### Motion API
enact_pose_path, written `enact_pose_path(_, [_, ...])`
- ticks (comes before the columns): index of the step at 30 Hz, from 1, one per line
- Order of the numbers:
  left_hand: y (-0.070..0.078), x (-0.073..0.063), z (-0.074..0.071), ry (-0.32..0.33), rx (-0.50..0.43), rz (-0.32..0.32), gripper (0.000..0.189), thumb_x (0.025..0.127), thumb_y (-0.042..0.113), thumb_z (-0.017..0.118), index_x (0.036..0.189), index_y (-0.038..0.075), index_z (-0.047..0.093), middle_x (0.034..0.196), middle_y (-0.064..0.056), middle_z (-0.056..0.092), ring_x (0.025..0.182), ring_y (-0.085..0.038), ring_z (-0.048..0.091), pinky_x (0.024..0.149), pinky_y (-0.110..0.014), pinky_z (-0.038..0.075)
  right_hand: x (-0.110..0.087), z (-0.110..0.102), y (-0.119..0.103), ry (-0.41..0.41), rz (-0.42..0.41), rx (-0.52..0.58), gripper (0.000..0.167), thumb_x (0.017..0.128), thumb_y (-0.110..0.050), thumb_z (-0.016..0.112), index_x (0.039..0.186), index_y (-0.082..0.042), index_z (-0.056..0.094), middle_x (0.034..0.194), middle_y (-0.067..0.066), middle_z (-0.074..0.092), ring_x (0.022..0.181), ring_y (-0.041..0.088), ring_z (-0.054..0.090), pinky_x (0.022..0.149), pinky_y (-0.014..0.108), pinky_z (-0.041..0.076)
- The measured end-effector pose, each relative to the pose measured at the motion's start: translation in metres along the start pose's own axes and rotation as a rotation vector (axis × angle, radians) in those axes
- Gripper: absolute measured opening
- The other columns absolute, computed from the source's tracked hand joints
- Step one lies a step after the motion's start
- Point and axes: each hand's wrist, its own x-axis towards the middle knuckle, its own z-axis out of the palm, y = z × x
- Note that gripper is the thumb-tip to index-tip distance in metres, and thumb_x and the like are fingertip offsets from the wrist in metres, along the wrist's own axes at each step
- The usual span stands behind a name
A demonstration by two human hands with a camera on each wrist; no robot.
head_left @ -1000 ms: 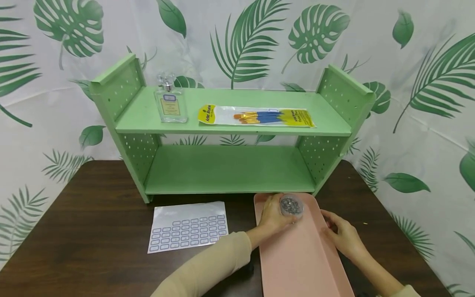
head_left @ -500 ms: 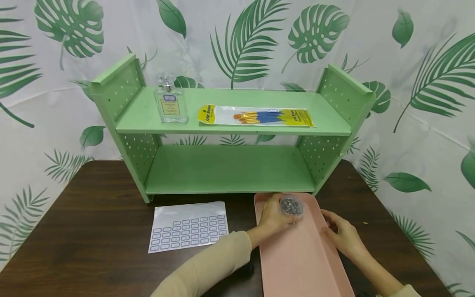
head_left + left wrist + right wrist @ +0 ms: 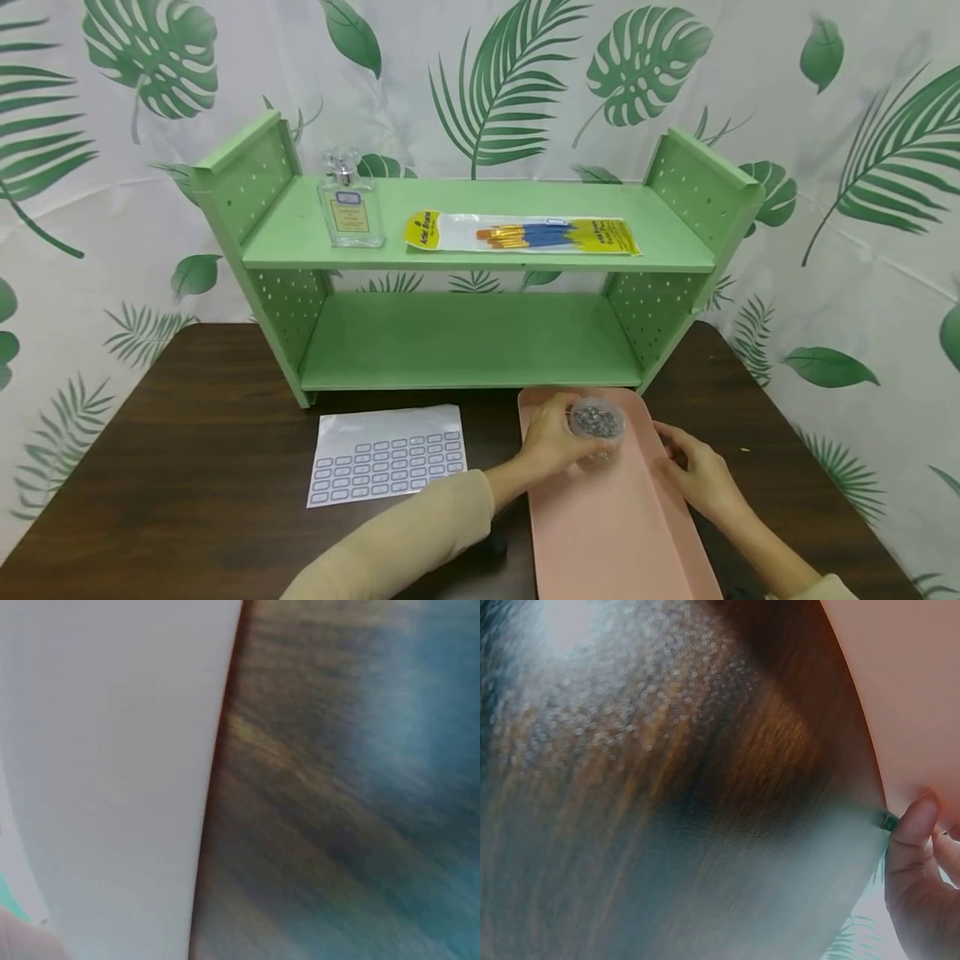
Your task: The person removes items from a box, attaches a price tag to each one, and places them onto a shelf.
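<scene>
A clear round tub [image 3: 597,419] of small silvery pieces is held over the far end of the pink tray [image 3: 600,533]. My left hand [image 3: 552,440] grips its side, thumb at the front and fingers round the back left. Only a bit of this hand [image 3: 26,937] shows in the left wrist view, beside the tray's pale outer wall [image 3: 120,765]. Loosely bent, my right hand [image 3: 699,472] touches the tray's right side near the far corner. In the right wrist view its fingers [image 3: 916,817] lie against the pink outer wall [image 3: 900,697].
Behind the tray stands a green two-tier shelf [image 3: 472,337]. Its upper board bears a perfume bottle [image 3: 352,212] and a packet of paintbrushes [image 3: 525,234]. A sheet of labels [image 3: 390,457] lies left of the tray on the dark wooden table [image 3: 187,467].
The left hand has brought the tub slightly to the right and nearer. The whole head view has shifted a little. The right hand stays at the tray's side.
</scene>
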Motion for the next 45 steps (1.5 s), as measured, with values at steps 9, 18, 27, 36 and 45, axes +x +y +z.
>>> enact_pose_path(9, [0.009,-0.015,-0.029,-0.081,-0.131,0.039,0.064,0.067,0.029,0.085,0.123,0.01,0.059,0.106,-0.002,0.065,0.09,-0.01,0.059,0.071,-0.017,0.048,0.001,0.0,0.0,0.035,-0.041,-0.029,0.041,0.079,0.004,0.065,0.12,0.003,0.059,0.079,0.0,0.054,0.066,0.001,0.042,0.058,0.024,0.036])
enact_pose_path(18, [0.011,-0.032,-0.064,-0.139,-0.277,-0.018,0.057,0.069,0.021,0.084,0.12,0.012,0.061,0.107,-0.002,0.064,0.099,-0.018,0.063,0.079,-0.022,0.052,0.002,0.002,0.001,0.029,-0.049,-0.048,0.042,0.078,0.005,0.065,0.12,0.003,0.059,0.08,0.0,0.056,0.069,0.004,0.044,0.06,0.024,0.038])
enact_pose_path(27, [-0.003,-0.056,-0.114,-0.155,-0.399,-0.042,0.063,0.073,0.012,0.081,0.127,0.0,0.052,0.118,-0.013,0.06,0.105,-0.023,0.062,0.084,-0.025,0.053,0.003,0.001,0.002,-0.001,-0.041,-0.057,0.041,0.081,0.001,0.065,0.121,0.003,0.058,0.081,0.001,0.057,0.069,0.003,0.044,0.061,0.025,0.038])
enact_pose_path(36, [-0.036,-0.088,-0.144,-0.111,-0.225,-0.066,0.066,0.068,0.019,0.085,0.125,0.004,0.055,0.114,-0.01,0.061,0.105,-0.024,0.06,0.09,-0.03,0.051,0.002,-0.003,0.004,-0.015,-0.02,-0.087,0.042,0.082,-0.002,0.064,0.123,0.002,0.056,0.081,0.001,0.058,0.069,0.004,0.044,0.061,0.029,0.039])
enact_pose_path(45, [-0.058,-0.115,-0.161,-0.112,-0.206,-0.076,0.069,0.065,0.013,0.086,0.124,-0.004,0.053,0.121,-0.017,0.057,0.107,-0.032,0.059,0.087,-0.027,0.052,0.004,0.001,0.004,-0.003,-0.045,-0.081,0.04,0.083,-0.002,0.065,0.122,0.002,0.057,0.079,0.0,0.055,0.067,-0.001,0.041,0.059,0.026,0.037])
